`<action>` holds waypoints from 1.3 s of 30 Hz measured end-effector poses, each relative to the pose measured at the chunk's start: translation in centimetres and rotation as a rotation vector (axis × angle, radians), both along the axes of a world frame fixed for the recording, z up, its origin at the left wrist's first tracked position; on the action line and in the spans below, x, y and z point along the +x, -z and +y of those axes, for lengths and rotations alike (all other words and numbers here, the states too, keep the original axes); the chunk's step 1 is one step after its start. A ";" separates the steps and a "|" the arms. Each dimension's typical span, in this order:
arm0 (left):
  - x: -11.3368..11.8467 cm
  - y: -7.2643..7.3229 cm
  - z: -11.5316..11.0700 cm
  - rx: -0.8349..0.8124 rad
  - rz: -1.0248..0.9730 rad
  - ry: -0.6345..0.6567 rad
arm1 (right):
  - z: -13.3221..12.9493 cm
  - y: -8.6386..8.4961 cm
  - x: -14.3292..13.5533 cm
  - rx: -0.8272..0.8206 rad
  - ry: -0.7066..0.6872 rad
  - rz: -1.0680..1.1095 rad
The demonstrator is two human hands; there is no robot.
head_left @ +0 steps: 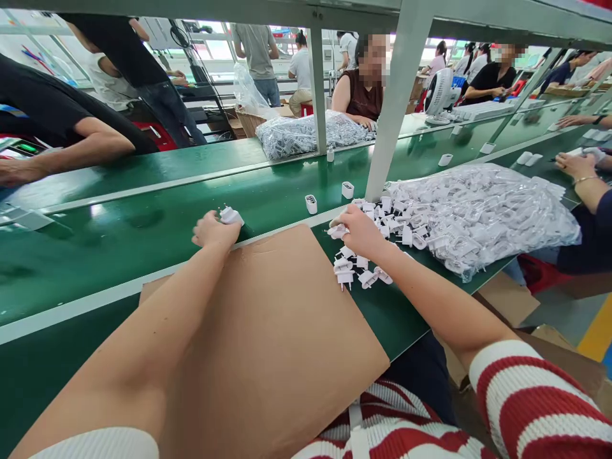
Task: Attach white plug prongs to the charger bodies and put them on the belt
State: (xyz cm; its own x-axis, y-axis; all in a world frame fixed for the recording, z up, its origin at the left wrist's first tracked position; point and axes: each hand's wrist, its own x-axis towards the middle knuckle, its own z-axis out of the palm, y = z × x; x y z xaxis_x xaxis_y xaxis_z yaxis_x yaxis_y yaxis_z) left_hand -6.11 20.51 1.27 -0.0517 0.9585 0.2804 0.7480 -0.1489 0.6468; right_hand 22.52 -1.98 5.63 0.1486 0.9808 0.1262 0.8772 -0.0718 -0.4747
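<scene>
My left hand point(214, 231) is closed on a white plug housing point(231, 217) at the near edge of the green belt point(272, 197). Two pins stick up from that piece. Over the loose white plug parts point(368, 278), my right hand point(362, 231) pinches a white plug part point(338, 231). Two white housings, one point(311, 204) left of the other point(347, 189), stand on the belt between my hands, open ends showing. A brown cardboard sheet point(282, 338) lies under my forearms.
A large clear bag of white parts point(497, 213) lies at the right. Another bag point(306, 135) rests across the belt. A metal post point(389, 102) rises beyond my right hand. A co-worker's hands point(578, 167) are at the far right; a person point(361, 89) sits opposite.
</scene>
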 end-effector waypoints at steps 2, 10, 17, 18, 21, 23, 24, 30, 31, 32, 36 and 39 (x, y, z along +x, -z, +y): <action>1.2 -0.4 -1.2 0.137 0.000 -0.033 | -0.4 0.5 0.3 0.084 0.076 0.471; 12.6 0.6 -3.7 -0.059 0.117 0.317 | -1.5 1.0 -0.6 -0.141 0.121 1.300; 14.7 0.4 -3.9 -0.121 0.040 0.338 | -1.9 1.2 -0.2 -0.005 0.060 1.161; 14.2 0.2 -4.5 -0.112 0.034 0.375 | -1.9 1.1 0.0 0.025 0.066 1.166; 11.3 -0.2 -8.1 -0.105 0.008 0.530 | -1.9 0.9 0.4 0.092 0.061 1.237; 8.8 -0.1 -11.5 -0.099 -0.028 0.668 | -1.9 0.7 0.5 0.115 0.037 1.209; 7.5 0.1 -13.3 -0.092 -0.044 0.730 | -1.9 0.6 0.4 0.128 0.020 1.166; 3.4 0.9 -20.6 -0.149 -0.141 0.787 | -2.8 0.8 -1.4 0.236 -0.116 0.725; 3.3 1.0 -20.8 -0.150 -0.160 0.785 | -3.1 0.9 -1.7 0.244 -0.148 0.641; 3.4 1.1 -20.8 -0.142 -0.172 0.798 | -3.4 0.9 -2.0 0.260 -0.191 0.557; 3.6 1.3 -20.0 -0.081 -0.208 0.892 | -4.4 0.7 -3.3 0.385 -0.439 0.201; 3.6 1.5 -19.8 -0.066 -0.259 0.902 | -4.5 0.9 -4.1 0.418 -0.516 0.037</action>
